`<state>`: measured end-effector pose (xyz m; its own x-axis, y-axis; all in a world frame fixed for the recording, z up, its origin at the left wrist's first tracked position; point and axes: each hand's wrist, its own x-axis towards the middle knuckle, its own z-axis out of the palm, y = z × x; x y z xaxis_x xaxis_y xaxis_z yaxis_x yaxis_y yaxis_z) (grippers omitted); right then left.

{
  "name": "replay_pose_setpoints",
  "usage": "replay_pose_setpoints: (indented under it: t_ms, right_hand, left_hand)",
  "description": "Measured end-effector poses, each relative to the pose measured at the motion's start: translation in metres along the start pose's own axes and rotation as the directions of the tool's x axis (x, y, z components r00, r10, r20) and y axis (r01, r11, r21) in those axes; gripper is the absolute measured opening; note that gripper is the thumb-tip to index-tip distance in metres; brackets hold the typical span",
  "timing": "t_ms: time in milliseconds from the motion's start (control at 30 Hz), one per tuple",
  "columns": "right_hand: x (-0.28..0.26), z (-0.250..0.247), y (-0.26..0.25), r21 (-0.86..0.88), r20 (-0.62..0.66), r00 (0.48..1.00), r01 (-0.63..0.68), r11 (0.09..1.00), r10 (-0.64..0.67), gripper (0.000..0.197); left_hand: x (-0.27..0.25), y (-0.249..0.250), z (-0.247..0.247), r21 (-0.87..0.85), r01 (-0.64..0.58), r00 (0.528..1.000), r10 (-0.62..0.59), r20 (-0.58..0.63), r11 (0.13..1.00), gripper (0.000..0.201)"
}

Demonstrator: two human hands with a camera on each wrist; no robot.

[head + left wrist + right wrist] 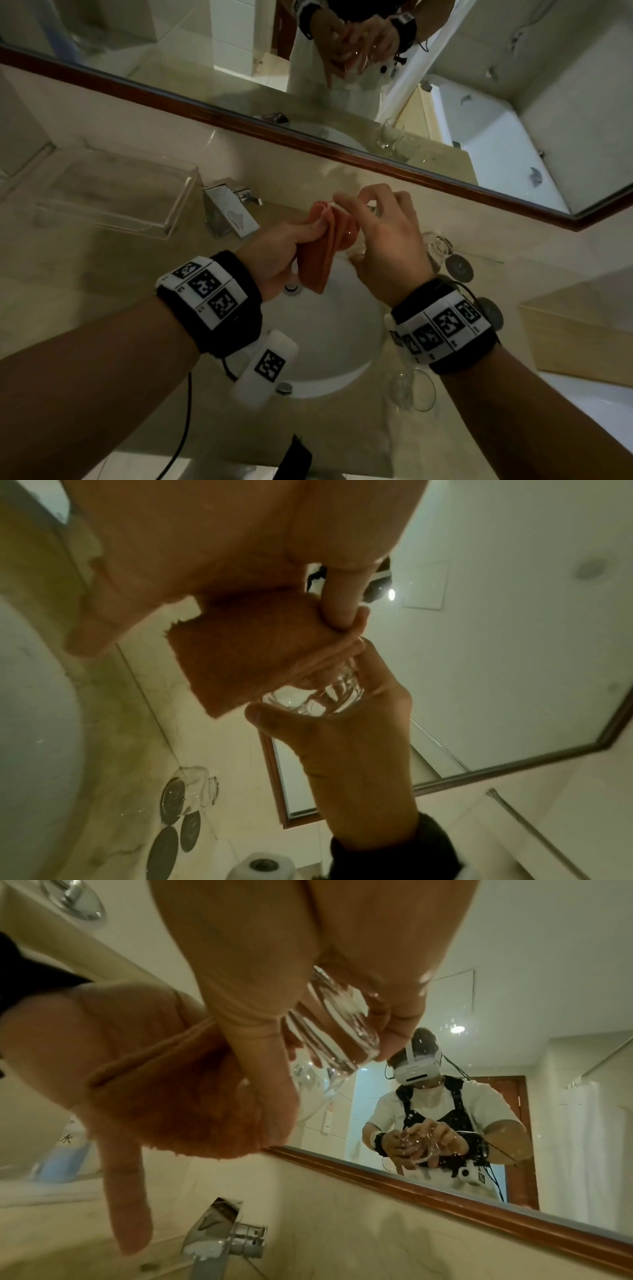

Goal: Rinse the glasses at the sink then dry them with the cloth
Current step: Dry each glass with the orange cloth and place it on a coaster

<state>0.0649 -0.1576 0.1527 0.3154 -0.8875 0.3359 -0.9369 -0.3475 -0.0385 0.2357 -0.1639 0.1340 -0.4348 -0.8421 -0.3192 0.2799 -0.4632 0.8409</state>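
Note:
Over the white sink (342, 346) my left hand (291, 246) grips a folded orange cloth (320, 253). The cloth presses against a clear glass (318, 693) that my right hand (380, 236) holds with curled fingers. From the head view the glass is mostly hidden behind the right hand. The right wrist view shows the glass (329, 1031) between my fingers with drops on it, and the cloth (164, 1085) bunched at its mouth. A second glass (438, 248) stands on the counter to the right. A third glass (412, 390) stands near the front edge under my right wrist.
The chrome faucet (229, 212) rises behind the basin. A clear acrylic tray (113, 195) sits at the left. Dark round coasters (460, 267) lie on the counter at the right. A wood-framed mirror (342, 150) runs along the wall behind.

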Motion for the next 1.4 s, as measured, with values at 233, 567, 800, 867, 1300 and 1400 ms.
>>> replay_pose_setpoints:
  t_ms: [233, 567, 800, 867, 1300, 1400]
  right_hand:
    - [0.003, -0.006, 0.0, 0.532, 0.29, 0.95, -0.259, 0.806, 0.114, 0.103]
    - [0.004, -0.002, 0.002, 0.759, 0.436, 0.846, -0.53, 0.379, 0.308, 0.029]
    - [-0.002, -0.002, 0.017, 0.79, 0.415, 0.881, -0.473, 0.39, 0.228, 0.037]
    - [-0.004, -0.005, 0.018, 0.8, 0.367, 0.909, -0.416, 0.433, 0.198, 0.049]
    - [-0.005, -0.007, 0.017, 0.731, 0.512, 0.808, -0.588, 0.346, 0.292, 0.029]
    - [-0.009, -0.004, 0.023, 0.757, 0.404, 0.895, -0.443, 0.48, 0.188, 0.042]
  left_hand:
    - [0.004, -0.007, -0.019, -0.142, -0.01, 0.999, 0.015, 0.035, 0.99, 0.046]
    - [0.013, -0.006, -0.022, 0.148, -0.127, 0.986, 0.141, -0.091, 0.981, 0.054]
    - [0.017, -0.01, -0.026, 0.085, -0.154, 0.988, 0.155, 0.003, 0.984, 0.046]
    - [0.018, -0.01, -0.026, 0.044, -0.14, 0.99, 0.14, 0.016, 0.989, 0.043]
    - [0.025, -0.014, -0.015, -0.032, -0.167, 0.986, 0.167, -0.004, 0.985, 0.032]
    - [0.027, -0.015, -0.016, -0.048, -0.165, 0.986, 0.163, -0.043, 0.985, 0.024]
